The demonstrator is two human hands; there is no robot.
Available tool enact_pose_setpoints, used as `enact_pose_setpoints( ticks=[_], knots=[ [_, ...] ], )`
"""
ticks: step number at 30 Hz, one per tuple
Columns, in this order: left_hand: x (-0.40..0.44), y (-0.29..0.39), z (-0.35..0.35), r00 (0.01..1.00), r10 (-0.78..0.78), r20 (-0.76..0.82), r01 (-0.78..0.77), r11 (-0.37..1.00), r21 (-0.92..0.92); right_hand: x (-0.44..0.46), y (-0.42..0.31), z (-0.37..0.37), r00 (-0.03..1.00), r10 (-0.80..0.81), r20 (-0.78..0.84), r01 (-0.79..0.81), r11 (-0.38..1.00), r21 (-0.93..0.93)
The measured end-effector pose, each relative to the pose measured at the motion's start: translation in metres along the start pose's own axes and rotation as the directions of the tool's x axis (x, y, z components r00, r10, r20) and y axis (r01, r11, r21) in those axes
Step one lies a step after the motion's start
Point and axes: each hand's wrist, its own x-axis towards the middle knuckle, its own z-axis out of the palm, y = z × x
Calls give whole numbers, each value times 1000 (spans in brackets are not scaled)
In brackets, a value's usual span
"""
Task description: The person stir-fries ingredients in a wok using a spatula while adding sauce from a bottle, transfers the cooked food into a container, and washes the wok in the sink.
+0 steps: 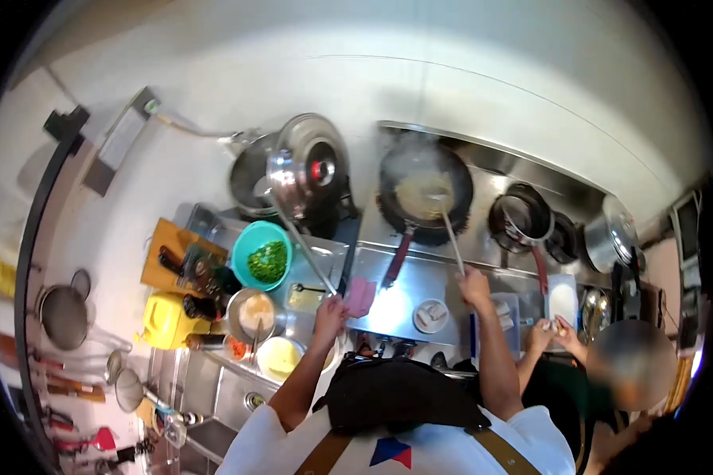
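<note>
Our apron (408, 396) lies closest. Our right hand (475, 288) grips a ladle (454, 244), its head in the steaming wok (461, 186) on the stove (483, 190) — our left hand (329, 317) holds another long tool (303, 241), perhaps a ladle. Steam (420, 154) blurs the food (418, 196) — we'd best stir low and steadily.

No legible text, numbers or brand names. Only marking: angular blue-and-red emblem (392, 453) on the white short-sleeved fabric shirt (249, 451). Yellow plastic jug with handle (166, 321): no lettering readable at this resolution.
</note>
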Motion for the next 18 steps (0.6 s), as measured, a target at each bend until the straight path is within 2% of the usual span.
enact_pose_setpoints(
  ticks=[1,2,3,4,5,6,7,8,9,12,15,18],
  knots=[
    [3,16,-7,997,34,-63,-30,998,54,-4,-7,-3,995,54,78,-60,996,73],
    [21,7,-25,980,154,-124,-145,986,79,-10,-15,-11,981,108,159,-130,983,133],
    [31,17,-36,934,284,-218,-232,943,238,-10,-15,-7,975,114,190,-147,975,167],
    [35,38,-43,870,389,-303,-320,913,253,-9,-11,-7,969,126,213,-169,965,198],
    [55,43,-66,804,537,-255,-438,825,357,-8,-7,-6,962,141,232,-195,954,229],
    [71,54,-82,737,625,-257,-474,750,462,-7,-6,-7,959,131,250,-196,947,253],
    [83,70,-97,716,627,-306,-394,725,564,-6,-4,-7,956,125,266,-200,940,277],
    [87,93,-103,717,580,-387,-230,721,653,-7,-3,-7,952,122,279,-208,931,301],
    [118,87,-128,727,569,-385,-149,678,720,-9,-6,-10,953,131,273,-214,930,300],
    [168,94,-167,851,364,-379,129,555,822,-9,-9,-13,954,122,275,-198,943,268],
    [186,101,-170,916,179,-360,300,291,908,-11,-15,-17,959,98,266,-180,936,303],
    [192,83,-160,937,111,-331,309,175,935,-16,-29,-31,964,90,250,-153,956,248]
  ],
)
